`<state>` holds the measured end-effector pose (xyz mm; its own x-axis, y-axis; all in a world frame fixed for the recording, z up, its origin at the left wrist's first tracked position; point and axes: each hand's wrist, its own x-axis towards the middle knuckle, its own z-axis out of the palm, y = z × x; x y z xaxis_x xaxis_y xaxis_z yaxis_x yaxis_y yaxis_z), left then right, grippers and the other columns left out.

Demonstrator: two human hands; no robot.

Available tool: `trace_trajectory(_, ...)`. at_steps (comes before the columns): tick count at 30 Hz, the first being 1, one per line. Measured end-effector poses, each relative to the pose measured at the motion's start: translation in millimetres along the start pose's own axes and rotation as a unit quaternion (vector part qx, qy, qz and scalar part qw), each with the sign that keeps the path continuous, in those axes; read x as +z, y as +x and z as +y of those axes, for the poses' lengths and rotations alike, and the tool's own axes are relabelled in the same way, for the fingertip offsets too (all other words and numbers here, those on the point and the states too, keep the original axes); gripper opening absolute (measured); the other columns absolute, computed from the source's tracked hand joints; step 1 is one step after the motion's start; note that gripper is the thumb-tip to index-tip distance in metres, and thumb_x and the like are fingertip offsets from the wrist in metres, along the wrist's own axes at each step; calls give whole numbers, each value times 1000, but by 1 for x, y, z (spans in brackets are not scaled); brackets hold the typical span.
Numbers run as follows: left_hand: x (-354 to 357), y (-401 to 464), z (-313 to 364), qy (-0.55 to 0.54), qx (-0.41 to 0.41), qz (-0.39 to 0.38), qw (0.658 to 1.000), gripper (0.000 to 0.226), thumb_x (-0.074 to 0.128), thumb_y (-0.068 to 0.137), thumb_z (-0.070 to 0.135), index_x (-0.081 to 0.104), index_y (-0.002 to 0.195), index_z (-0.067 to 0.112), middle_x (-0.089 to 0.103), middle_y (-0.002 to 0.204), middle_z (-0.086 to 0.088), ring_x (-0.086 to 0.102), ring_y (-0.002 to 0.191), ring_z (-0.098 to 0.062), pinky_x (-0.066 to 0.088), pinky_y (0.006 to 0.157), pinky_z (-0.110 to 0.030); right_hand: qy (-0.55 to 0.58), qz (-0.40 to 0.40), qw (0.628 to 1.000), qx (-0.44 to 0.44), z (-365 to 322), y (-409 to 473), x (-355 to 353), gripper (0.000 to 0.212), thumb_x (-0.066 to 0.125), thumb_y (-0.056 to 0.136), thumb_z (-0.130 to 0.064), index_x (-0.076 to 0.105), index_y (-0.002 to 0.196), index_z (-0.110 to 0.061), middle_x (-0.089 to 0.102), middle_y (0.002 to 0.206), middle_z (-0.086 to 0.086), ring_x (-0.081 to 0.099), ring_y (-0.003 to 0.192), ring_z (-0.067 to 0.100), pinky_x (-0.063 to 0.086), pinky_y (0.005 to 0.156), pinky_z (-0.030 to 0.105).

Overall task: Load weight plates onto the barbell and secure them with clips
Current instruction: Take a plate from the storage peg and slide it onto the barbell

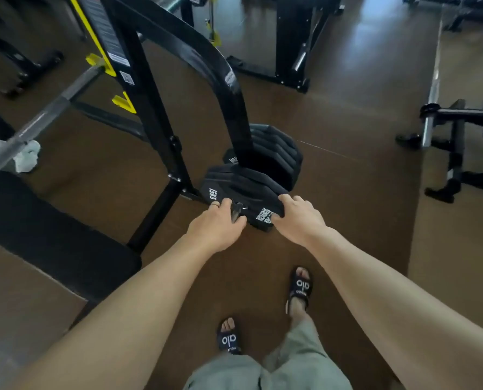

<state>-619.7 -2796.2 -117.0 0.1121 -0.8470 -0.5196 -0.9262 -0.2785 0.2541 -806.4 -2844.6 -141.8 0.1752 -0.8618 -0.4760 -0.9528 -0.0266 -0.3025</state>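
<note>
Both hands are gripping the nearest weight plate (243, 192) stored low on the rack (161, 114): left hand (216, 225) curling over its near edge, right hand (296, 218) clamping the right side. The barbell (46, 114) is lying up and left, nearer the left arm.

Plate storage at rack foot, straight ahead.
Both hands grip the front weight plate (243, 190): left hand (216, 225) on its left edge, right hand (296, 218) on its right. More plates (274, 153) stacked behind it. Barbell (37, 119) upper left, bench (51, 237) below it.
</note>
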Motion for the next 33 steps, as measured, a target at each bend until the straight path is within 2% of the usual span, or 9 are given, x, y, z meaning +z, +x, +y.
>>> trace_trajectory(4, 3, 66, 4, -12, -31, 1, 999, 63, 39, 105, 54, 21, 159, 26, 36, 158, -10, 61, 119, -33, 53, 91, -47, -5, -65, 997, -38, 3, 81, 1, 66, 54, 101, -41, 31, 160, -21, 46, 154, 9, 43, 141, 34, 43, 111, 48)
trace_trajectory(9, 15, 143, -3, 17, -54, 14, 998, 68, 45, 104, 49, 19, 160, 20, 34, 157, -13, 49, 132, -35, 48, 98, -47, -27, -124, 985, -118, -14, 178, 19, 66, 65, 92, -40, 42, 151, -19, 49, 149, 10, 48, 134, 35, 50, 103, 47)
trace_trajectory(12, 30, 169, -9, 52, -57, -8, 997, 76, 51, 102, 46, 15, 162, 16, 26, 164, -14, 43, 139, -35, 46, 105, -47, -60, -162, 976, -133, -27, 201, 37, 75, 69, 92, -41, 36, 155, -16, 40, 156, 10, 40, 142, 35, 45, 109, 48)
trace_trajectory(16, 32, 221, -23, 122, -23, 9, 992, 86, 56, 101, 44, 7, 164, 13, 11, 171, -14, 24, 154, -34, 29, 122, -47, -80, -100, 984, -125, -39, 230, 54, 75, 68, 88, -53, 41, 147, -15, 37, 153, 13, 38, 140, 36, 44, 109, 46)
trace_trajectory(19, 36, 256, -36, 164, 13, 1, 986, 94, 65, 97, 39, 5, 165, 14, 8, 172, -13, 16, 157, -33, 17, 127, -48, -83, -41, 990, -108, -45, 238, 64, 72, 69, 88, -49, 40, 144, -15, 43, 143, 13, 43, 132, 35, 44, 106, 44)
trace_trajectory(21, 39, 270, -42, 184, 38, 3, 982, 92, 68, 94, 33, 11, 163, 14, 18, 169, -15, 29, 152, -34, 22, 125, -47, -89, -17, 991, -102, -45, 233, 74, 69, 68, 90, -43, 39, 145, -14, 44, 138, 11, 45, 128, 34, 42, 104, 43)
trace_trajectory(24, 37, 284, -49, 186, 77, 27, 979, 77, 68, 91, 19, 26, 155, 12, 38, 154, -18, 53, 129, -35, 38, 110, -41, -88, 8, 992, -95, -48, 231, 81, 68, 72, 86, -37, 42, 141, -10, 47, 133, 12, 47, 120, 33, 46, 99, 42)
trace_trajectory(30, 41, 288, -56, 182, 110, 55, 976, 70, 67, 89, 11, 34, 151, 14, 46, 145, -14, 54, 122, -32, 43, 100, -38, -90, 2, 993, -73, -54, 234, 81, 64, 75, 85, -31, 45, 137, -10, 48, 135, 13, 46, 123, 33, 48, 101, 42)
trace_trajectory(33, 36, 292, -63, 188, 134, 65, 971, 71, 68, 90, 19, 33, 152, 19, 45, 148, -13, 52, 125, -31, 39, 107, -39, -83, -5, 995, -63, -58, 239, 77, 60, 76, 86, -32, 46, 134, -11, 47, 137, 12, 45, 127, 32, 45, 105, 41)
